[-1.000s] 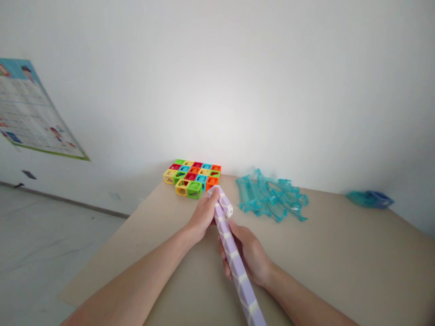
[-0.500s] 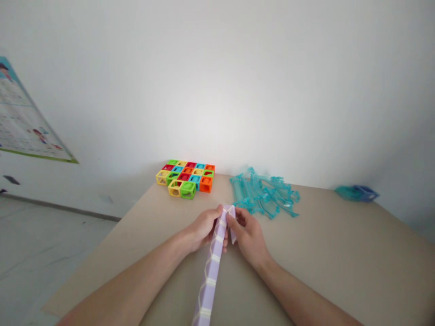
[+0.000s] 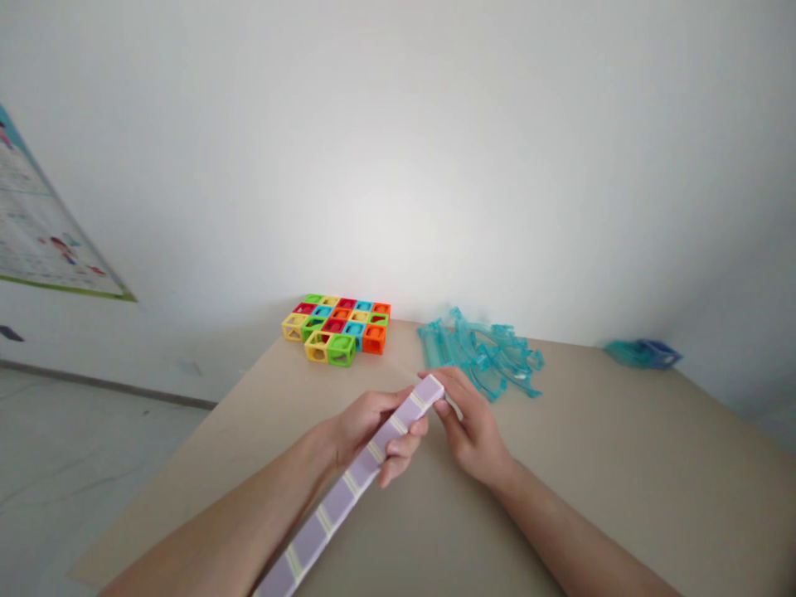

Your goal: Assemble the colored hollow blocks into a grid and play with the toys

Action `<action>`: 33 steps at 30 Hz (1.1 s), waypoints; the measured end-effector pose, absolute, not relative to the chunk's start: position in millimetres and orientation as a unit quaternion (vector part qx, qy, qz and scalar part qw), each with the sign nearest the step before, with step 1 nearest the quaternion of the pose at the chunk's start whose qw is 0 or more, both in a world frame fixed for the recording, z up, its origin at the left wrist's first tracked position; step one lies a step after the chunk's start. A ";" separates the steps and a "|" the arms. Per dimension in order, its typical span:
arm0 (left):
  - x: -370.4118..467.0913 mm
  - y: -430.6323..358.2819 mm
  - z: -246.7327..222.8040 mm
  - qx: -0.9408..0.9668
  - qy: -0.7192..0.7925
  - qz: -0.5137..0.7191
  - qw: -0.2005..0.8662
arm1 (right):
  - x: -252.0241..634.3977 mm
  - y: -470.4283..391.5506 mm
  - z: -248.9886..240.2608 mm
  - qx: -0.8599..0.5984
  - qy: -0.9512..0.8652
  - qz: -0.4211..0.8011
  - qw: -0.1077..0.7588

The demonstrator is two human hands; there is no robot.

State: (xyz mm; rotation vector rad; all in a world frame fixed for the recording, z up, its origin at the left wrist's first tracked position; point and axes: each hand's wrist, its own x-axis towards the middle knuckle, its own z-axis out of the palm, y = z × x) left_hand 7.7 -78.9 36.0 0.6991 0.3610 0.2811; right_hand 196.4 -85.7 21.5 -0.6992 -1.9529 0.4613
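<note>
A long strip of purple segments (image 3: pixel 339 500) with pale bands between them runs from the bottom edge up to the middle of the view, slanting right. My left hand (image 3: pixel 377 431) is wrapped round its upper part, with fingertips showing on the right side. At the strip's top end, my right hand (image 3: pixel 468 423) pinches the tip between thumb and fingers. The fingers behind the strip are partly hidden.
Colourful open-sided cubes (image 3: pixel 339 327) lie joined near the wall, left of centre. Clear teal track pieces (image 3: pixel 482 352) are piled behind my right hand. A teal and blue object (image 3: pixel 643 354) sits at the table's (image 3: pixel 622 464) back right. A poster (image 3: pixel 50 224) hangs at left.
The strip has turned: its lower part has swung left and its broad banded side now shows. The short folded piece at its top end no longer shows. My right hand has shifted slightly right.
</note>
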 end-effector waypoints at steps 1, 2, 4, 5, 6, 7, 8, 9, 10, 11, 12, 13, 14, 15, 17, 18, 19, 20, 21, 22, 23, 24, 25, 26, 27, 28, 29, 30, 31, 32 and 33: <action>8.6 -80.5 36.8 0.341 0.164 0.125 0.917 | 198.7 -85.7 23.0 -0.279 -0.810 0.183 0.482; 9.5 -81.5 37.1 0.342 0.158 0.121 0.918 | 199.9 -85.5 23.3 -0.279 -0.811 0.179 0.481; 11.1 -82.0 36.9 0.343 0.164 0.140 0.914 | 199.6 -84.6 21.1 -0.295 -0.802 0.179 0.488; 11.8 -81.7 36.7 0.343 0.176 0.161 0.909 | 198.6 -83.8 19.6 -0.306 -0.796 0.180 0.490; 12.4 -81.2 36.7 0.343 0.191 0.187 0.900 | 197.4 -82.9 18.3 -0.317 -0.793 0.182 0.488; 13.0 -80.7 37.0 0.347 0.210 0.214 0.889 | 196.2 -82.1 17.5 -0.327 -0.791 0.184 0.484; 13.3 -80.3 37.7 0.354 0.230 0.237 0.875 | 195.1 -81.5 17.6 -0.336 -0.791 0.184 0.477; 13.6 -80.2 38.7 0.364 0.247 0.255 0.861 | 194.4 -81.1 18.5 -0.345 -0.793 0.182 0.468; 13.7 -80.4 40.0 0.373 0.263 0.265 0.849 | 193.9 -81.2 20.0 -0.352 -0.796 0.178 0.459; 13.7 -80.8 41.3 0.379 0.277 0.266 0.842 | 193.8 -81.5 22.1 -0.359 -0.799 0.172 0.450; 13.8 -81.5 42.3 0.381 0.289 0.261 0.839 | 193.8 -82.1 24.3 -0.367 -0.802 0.166 0.441; 14.0 -82.2 43.0 0.379 0.299 0.252 0.839 | 194.2 -82.6 26.3 -0.375 -0.806 0.162 0.429; 14.4 -83.0 43.1 0.379 0.309 0.245 0.837 | 194.8 -82.8 28.0 -0.383 -0.809 0.161 0.416; 14.9 -83.7 42.5 0.384 0.320 0.241 0.832 | 195.7 -82.6 29.1 -0.394 -0.811 0.163 0.400; 16.4 -84.8 39.9 0.408 0.354 0.242 0.806 | 199.0 -79.9 29.6 -0.424 -0.809 0.187 0.361; 17.2 -85.1 38.2 0.425 0.373 0.241 0.789 | 201.6 -77.5 29.2 -0.441 -0.805 0.216 0.334; 17.7 -85.4 36.7 0.441 0.390 0.235 0.774 | 205.0 -74.6 28.9 -0.455 -0.798 0.249 0.305; 18.1 -85.7 35.6 0.456 0.402 0.223 0.763 | 209.1 -71.5 28.9 -0.466 -0.792 0.282 0.276; 18.3 -86.1 35.0 0.469 0.406 0.205 0.757 | 214.0 -68.6 29.7 -0.468 -0.786 0.320 0.246; 18.3 -86.7 34.9 0.482 0.401 0.185 0.757 | 219.4 -66.1 31.4 -0.464 -0.779 0.363 0.215; 18.3 -87.5 35.3 0.491 0.389 0.162 0.762 | 225.1 -64.4 34.2 -0.453 -0.772 0.407 0.183; 18.5 -88.8 35.9 0.496 0.375 0.139 0.771 | 230.6 -63.6 37.9 -0.438 -0.760 0.455 0.151; 18.9 -90.6 36.5 0.498 0.357 0.114 0.782 | 235.7 -63.7 42.2 -0.422 -0.743 0.506 0.119; 19.6 -92.8 37.0 0.497 0.339 0.088 0.794 | 240.1 -64.5 46.5 -0.405 -0.723 0.554 0.087; 20.6 -95.3 37.1 0.494 0.319 0.060 0.807 | 243.6 -65.8 50.5 -0.389 -0.702 0.594 0.055; 22.0 -98.0 36.8 0.490 0.300 0.031 0.818 | 246.4 -67.2 53.6 -0.375 -0.685 0.624 0.024; 23.4 -100.5 36.0 0.488 0.279 0.005 0.827 | 248.6 -68.4 55.6 -0.362 -0.668 0.651 -0.008; 24.9 -102.6 34.9 0.487 0.259 -0.015 0.834 | 250.4 -69.0 56.2 -0.350 -0.651 0.673 -0.038; 26.1 -103.9 33.6 0.487 0.242 -0.028 0.839 | 252.0 -68.9 55.8 -0.341 -0.636 0.690 -0.058; 27.2 -104.4 32.1 0.485 0.228 -0.035 0.844 | 253.6 -68.0 54.4 -0.337 -0.625 0.702 -0.061; 27.9 -104.0 30.7 0.480 0.218 -0.035 0.849 | 255.1 -66.3 52.6 -0.337 -0.615 0.711 -0.043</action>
